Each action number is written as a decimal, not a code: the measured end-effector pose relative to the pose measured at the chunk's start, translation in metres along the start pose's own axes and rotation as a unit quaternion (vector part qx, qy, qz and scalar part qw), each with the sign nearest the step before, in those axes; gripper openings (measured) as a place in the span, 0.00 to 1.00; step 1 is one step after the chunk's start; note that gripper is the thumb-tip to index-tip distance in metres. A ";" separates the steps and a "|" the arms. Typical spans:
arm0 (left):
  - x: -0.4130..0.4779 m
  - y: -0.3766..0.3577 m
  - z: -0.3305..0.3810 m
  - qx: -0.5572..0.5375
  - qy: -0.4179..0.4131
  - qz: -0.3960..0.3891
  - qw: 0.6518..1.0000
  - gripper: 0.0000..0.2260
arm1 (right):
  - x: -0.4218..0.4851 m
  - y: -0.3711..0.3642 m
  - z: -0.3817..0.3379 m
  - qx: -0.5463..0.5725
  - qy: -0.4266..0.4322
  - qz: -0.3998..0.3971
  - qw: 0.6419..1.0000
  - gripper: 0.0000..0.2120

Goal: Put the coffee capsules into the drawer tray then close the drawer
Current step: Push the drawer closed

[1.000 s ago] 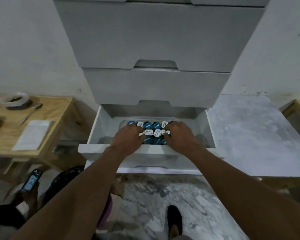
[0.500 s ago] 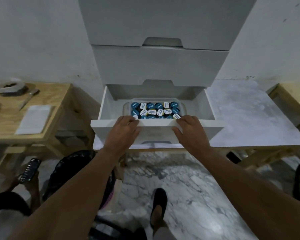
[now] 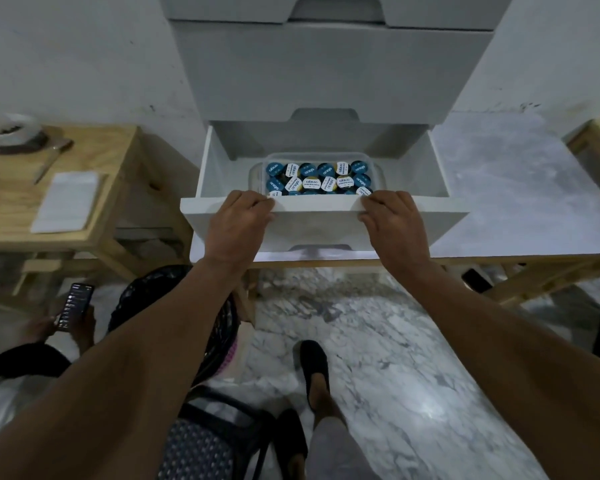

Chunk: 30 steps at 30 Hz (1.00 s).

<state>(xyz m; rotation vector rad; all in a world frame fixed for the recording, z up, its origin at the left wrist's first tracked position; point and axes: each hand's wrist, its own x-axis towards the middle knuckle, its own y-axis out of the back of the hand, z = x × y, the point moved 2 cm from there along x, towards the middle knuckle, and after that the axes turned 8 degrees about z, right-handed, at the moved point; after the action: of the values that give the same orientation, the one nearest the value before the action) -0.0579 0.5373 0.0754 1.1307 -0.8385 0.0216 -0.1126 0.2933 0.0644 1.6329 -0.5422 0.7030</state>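
Marble floor [image 3: 395,358], wooden table [image 3: 118,161], white drawer [image 3: 316,220]

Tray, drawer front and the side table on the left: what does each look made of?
The tray looks like clear, glossy plastic, judging by its see-through rounded wall. The drawer front seems to be matte white painted or laminated board: it is smooth and shows no grain. The side table is bare pale wood with visible grain.

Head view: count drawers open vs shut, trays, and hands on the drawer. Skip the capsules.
Open drawer: 1
Closed drawers: 2
Tray: 1
Hands gripping the open drawer's front edge: 2 (left hand, right hand)
Total: 6
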 end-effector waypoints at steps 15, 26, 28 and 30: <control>0.070 -0.031 -0.022 0.040 0.001 -0.045 0.998 0.10 | 0.059 -0.047 0.035 -0.010 0.006 -0.005 1.000 0.07; 0.104 -0.065 -0.044 0.060 -0.018 0.043 0.997 0.08 | 0.094 -0.082 0.056 0.014 -0.031 0.047 0.998 0.08; 0.106 -0.067 -0.044 0.045 -0.005 0.074 0.996 0.12 | 0.096 -0.081 0.057 -0.001 -0.029 0.052 0.998 0.16; 0.107 -0.069 -0.045 0.055 -0.007 0.078 0.995 0.23 | 0.098 -0.080 0.057 -0.035 -0.013 0.031 0.999 0.27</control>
<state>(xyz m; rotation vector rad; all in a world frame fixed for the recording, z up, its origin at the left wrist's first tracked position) 0.0719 0.5005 0.0775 1.1670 -0.9448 0.1914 0.0206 0.2550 0.0719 1.5678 -0.6314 0.7015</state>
